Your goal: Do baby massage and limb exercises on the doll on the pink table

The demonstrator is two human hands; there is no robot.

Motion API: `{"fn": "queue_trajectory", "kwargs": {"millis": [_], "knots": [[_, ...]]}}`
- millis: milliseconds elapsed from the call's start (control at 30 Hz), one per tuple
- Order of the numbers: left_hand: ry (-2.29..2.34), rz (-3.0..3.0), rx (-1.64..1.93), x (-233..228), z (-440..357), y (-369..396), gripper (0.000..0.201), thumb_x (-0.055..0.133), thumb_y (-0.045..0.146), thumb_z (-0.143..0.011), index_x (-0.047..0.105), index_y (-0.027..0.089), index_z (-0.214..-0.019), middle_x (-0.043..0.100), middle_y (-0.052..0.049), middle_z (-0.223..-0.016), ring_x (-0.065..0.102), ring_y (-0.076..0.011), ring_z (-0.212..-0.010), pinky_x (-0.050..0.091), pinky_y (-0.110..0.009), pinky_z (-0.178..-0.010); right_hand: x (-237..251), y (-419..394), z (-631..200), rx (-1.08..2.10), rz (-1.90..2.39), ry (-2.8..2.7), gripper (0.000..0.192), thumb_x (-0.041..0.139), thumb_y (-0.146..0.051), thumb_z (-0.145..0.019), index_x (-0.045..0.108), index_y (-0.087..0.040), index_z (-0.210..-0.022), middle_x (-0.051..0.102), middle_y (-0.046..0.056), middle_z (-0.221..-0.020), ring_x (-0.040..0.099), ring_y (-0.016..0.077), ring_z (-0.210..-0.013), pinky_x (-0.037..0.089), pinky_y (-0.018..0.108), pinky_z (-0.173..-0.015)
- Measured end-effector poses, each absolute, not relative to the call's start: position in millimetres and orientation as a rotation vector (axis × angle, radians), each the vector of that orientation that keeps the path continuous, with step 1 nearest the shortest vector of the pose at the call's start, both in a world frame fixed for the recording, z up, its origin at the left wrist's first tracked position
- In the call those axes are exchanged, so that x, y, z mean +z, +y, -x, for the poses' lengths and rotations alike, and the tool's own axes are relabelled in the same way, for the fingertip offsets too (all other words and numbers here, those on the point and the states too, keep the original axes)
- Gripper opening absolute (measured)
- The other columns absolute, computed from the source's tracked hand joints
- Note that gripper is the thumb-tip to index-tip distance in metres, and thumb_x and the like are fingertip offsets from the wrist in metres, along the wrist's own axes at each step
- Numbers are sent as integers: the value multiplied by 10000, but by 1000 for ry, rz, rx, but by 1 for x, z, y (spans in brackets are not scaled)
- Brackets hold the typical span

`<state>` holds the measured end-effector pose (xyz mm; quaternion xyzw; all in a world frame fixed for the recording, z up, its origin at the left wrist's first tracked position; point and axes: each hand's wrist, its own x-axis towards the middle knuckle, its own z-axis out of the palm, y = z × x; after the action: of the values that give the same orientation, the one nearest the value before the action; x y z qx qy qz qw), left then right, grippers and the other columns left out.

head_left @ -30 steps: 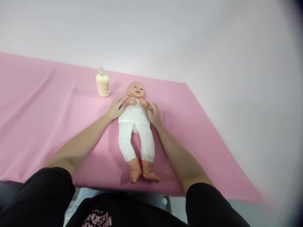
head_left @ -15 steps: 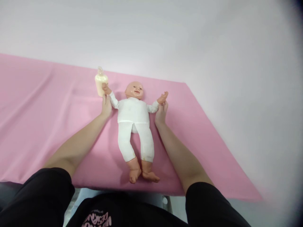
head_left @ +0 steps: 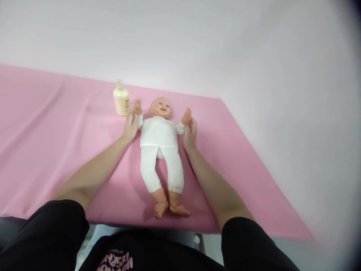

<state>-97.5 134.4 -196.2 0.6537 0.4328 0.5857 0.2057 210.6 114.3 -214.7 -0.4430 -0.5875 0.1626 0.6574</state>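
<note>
On creased pink cloth (head_left: pixel 242 180), a glossy-headed doll (head_left: pixel 160 137) with a matte white body (head_left: pixel 158 130) lies face-up near a rounded bottle (head_left: pixel 121 102), its arms (head_left: pixel 180 128) gripped by the left hand (head_left: pixel 130 127) and the right hand (head_left: pixel 190 134).

The arms (head_left: pixel 180 129) of the doll (head_left: pixel 159 132), first folded, then spread, have been drawn partly inward by left hand (head_left: pixel 130 128) and right hand (head_left: pixel 191 134).

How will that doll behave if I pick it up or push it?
The doll may sag when lifted, since its white body looks like padded cloth. Its shiny head looks smooth and hard, so it could feel slippery. Lying on its back with arms out, it seems unlikely to roll.
</note>
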Motion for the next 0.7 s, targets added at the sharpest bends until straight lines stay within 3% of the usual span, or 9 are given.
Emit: {"fn": "queue_trajectory", "kwargs": {"millis": [200, 367, 567, 700], "knots": [[1242, -2368, 1302, -189, 87, 122, 673, 345, 669, -1029, 567, 185, -1441, 629, -173, -1386, 562, -315, -1299, 396, -525, -1174, -202, 103, -200, 351, 987, -1648, 399, 574, -406, -928, 623, -276, -1302, 683, 86, -1331, 611, 284, -1269, 453, 538, -1173], [1265, -2434, 1200, -190, 84, 121, 605, 372, 578, -1046, 558, 185, -1467, 629, -166, -1381, 564, -311, -1290, 411, -512, -1159, -200, 103, -199, 305, 974, -1742, 373, 544, -380, -949, 631, -280, -1297, 680, 87, -1342, 599, 296, -1284, 436, 548, -1179], [1199, -2155, 1424, -186, 87, 120, 658, 409, 685, -1007, 577, 184, -1400, 637, -183, -1352, 566, -327, -1299, 376, -531, -1183, -204, 103, -199, 406, 1034, -1559, 464, 551, -462, -957, 557, -252, -1371, 626, 118, -1396, 567, 283, -1323, 412, 548, -1197], [1172, -1746, 1680, -193, 92, 128, 673, 419, 769, -967, 568, 214, -1316, 621, -160, -1356, 559, -286, -1345, 399, -464, -1187, -205, 105, -201, 486, 1021, -1346, 507, 502, -497, -981, 470, -261, -1429, 543, 124, -1480, 529, 263, -1381, 421, 540, -1199]]}}
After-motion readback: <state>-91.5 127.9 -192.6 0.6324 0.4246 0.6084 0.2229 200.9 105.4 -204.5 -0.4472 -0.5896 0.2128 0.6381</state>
